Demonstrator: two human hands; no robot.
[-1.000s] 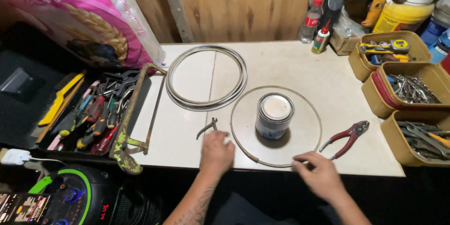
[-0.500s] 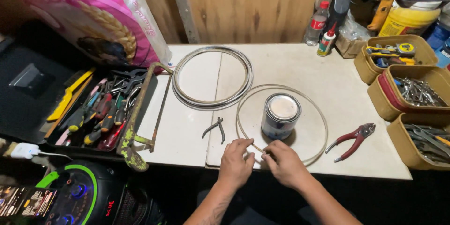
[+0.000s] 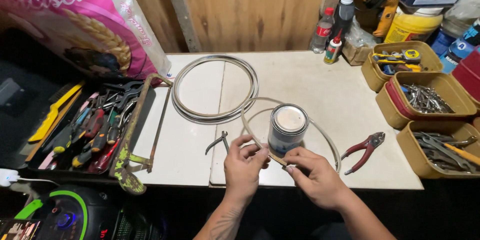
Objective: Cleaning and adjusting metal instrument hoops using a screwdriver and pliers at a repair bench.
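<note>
My left hand [image 3: 243, 166] and my right hand [image 3: 314, 176] both pinch the near part of a loop of pale wire [image 3: 248, 130], lifted off the white table [image 3: 320, 85]. The loop circles a small tin can [image 3: 287, 130] with a metal lid that stands upright on the table. Small grey pliers [image 3: 219, 141] lie just left of my left hand. Red-handled pliers [image 3: 366, 149] lie to the right of my right hand.
A coil of grey wire [image 3: 215, 87] lies at the table's back left. A rusty hacksaw [image 3: 136, 135] and a black tray of hand tools [image 3: 92, 125] sit at the left. Yellow bins of tools [image 3: 425, 97] line the right edge. Bottles [image 3: 332, 30] stand at the back.
My hands came together at the loop's near side and lifted it. The loop has shifted and tightened around the can. The view has moved closer.
</note>
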